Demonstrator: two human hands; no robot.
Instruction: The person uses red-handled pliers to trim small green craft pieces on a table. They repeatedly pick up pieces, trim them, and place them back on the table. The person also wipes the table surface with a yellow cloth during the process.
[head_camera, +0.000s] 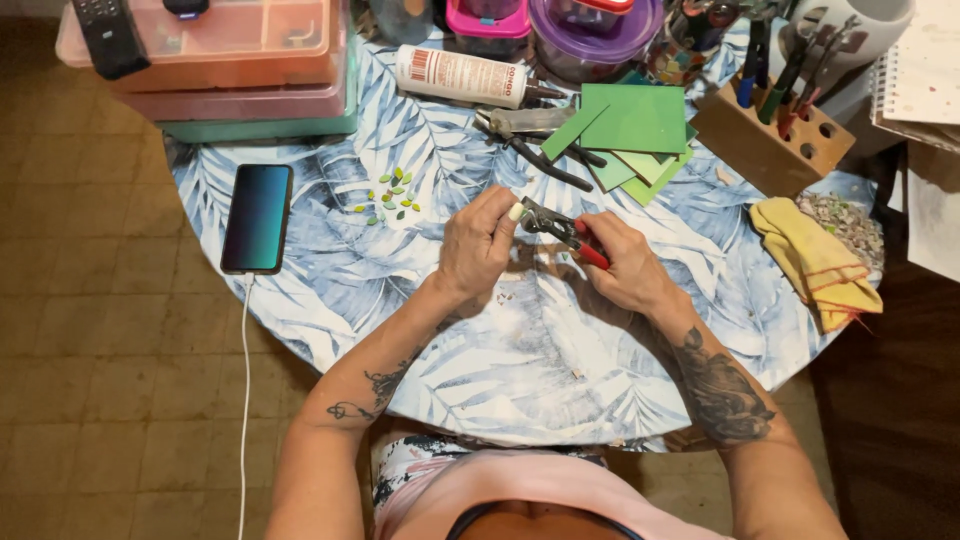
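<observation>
left to right: phone (257, 218) on the bench (330, 290); green chips (392, 194); your left hand (478, 245) pinching a small pale piece (516, 211) above the bench middle; your right hand (625, 265) gripping red-handled nippers (560, 229); yellow cloth (815, 260).

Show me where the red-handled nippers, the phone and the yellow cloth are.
red-handled nippers (563, 233): head view, on the metal body between the hands.
phone (257, 218): head view, middle of its screen.
yellow cloth (812, 262): head view, centre of the folded fabric.
</observation>
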